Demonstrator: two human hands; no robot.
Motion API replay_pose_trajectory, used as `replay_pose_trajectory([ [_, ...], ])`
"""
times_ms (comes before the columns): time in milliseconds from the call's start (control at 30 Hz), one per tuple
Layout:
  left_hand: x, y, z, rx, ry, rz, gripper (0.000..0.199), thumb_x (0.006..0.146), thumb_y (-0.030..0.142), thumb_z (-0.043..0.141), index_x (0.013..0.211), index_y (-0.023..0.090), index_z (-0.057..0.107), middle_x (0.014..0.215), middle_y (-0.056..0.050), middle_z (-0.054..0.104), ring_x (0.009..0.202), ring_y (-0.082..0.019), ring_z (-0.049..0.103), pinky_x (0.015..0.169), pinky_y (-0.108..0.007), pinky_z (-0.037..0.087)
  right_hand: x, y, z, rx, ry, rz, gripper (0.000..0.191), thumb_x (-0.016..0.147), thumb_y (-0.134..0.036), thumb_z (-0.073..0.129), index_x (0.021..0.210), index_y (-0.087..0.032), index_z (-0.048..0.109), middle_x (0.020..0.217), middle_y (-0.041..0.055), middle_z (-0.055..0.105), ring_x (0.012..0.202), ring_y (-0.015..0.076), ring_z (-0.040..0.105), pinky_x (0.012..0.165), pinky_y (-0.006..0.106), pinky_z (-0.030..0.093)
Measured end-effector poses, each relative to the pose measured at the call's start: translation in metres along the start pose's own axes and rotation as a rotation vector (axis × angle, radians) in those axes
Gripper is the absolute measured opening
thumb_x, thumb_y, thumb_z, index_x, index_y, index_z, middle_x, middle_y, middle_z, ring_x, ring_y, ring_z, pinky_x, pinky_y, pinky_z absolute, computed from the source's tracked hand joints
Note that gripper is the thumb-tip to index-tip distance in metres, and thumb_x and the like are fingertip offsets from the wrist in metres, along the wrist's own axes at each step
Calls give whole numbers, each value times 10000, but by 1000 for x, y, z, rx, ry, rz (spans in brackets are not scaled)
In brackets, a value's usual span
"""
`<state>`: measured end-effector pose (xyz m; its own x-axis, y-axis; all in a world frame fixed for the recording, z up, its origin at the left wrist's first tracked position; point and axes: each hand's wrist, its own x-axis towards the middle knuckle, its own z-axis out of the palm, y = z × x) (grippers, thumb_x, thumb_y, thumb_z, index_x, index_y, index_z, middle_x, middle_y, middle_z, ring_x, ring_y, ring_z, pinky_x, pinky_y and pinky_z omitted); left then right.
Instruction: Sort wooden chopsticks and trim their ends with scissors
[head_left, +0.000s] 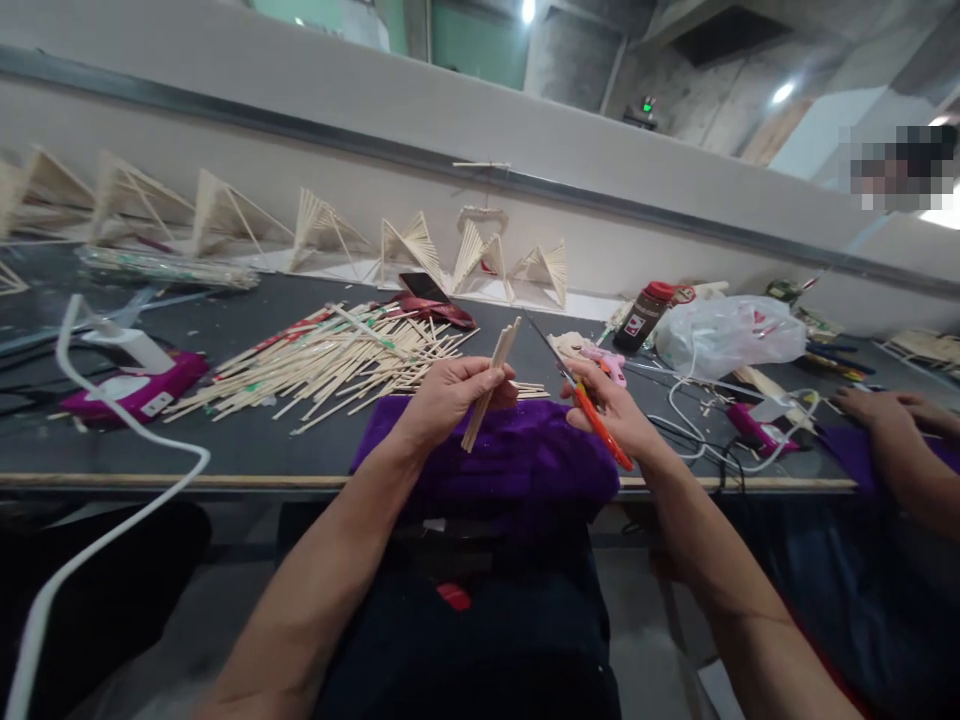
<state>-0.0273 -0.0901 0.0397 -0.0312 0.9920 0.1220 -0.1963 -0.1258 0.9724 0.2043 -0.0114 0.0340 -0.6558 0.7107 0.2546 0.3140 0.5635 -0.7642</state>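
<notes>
- Lettering on the dark bottle (643,314) at two o'clock is too small to read.
- Left hand (450,395) pinches a bundle of sticks (491,381), tilted, above the purple cloth (517,452).
- Right hand (611,405) grips orange-handled scissors (577,395), blades pointing toward eleven o'clock, near the bundle's top.
- Another person's hand (877,408) at three o'clock is cut off by the frame.

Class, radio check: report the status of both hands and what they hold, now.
Left hand shut on bundle of sticks, upright over purple cloth. Right hand shut on orange-handled scissors. Loose stick pile behind; nothing between.
</notes>
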Motion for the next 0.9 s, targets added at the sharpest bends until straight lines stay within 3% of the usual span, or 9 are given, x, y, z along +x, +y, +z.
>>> replay_pose_trajectory([
  [167,-20,8,0,129,-46,-73,282,706,363,666,868,132,677,733,-55,699,705,-178,664,723,-316,528,-14,-14,-12,9,-163,9,623,727,-332,616,1303,-262,390,1009,29,564,865,182,549,811,349,437],
  [400,-55,5,3,214,-115,-173,248,705,370,630,790,140,666,702,-45,690,672,-180,660,656,-296,517,-31,-42,1,-43,-318,-70,629,738,-310,603,1326,-244,390,1176,57,538,1044,218,522,916,376,398],
  [600,-70,6,3,247,-120,-187,262,733,382,591,793,135,657,703,-48,685,667,-168,657,635,-267,496,-35,-53,9,-119,-332,-109,655,738,-322,607,1347,-253,375,1342,51,442,1170,237,457,1000,395,332],
  [900,-71,-7,-5,216,-115,-249,257,741,344,581,869,128,635,738,-73,696,692,-171,666,604,-244,473,-33,-45,11,-107,-349,-51,646,746,-327,600,1344,-224,377,1227,70,520,1086,229,508,961,390,371],
])
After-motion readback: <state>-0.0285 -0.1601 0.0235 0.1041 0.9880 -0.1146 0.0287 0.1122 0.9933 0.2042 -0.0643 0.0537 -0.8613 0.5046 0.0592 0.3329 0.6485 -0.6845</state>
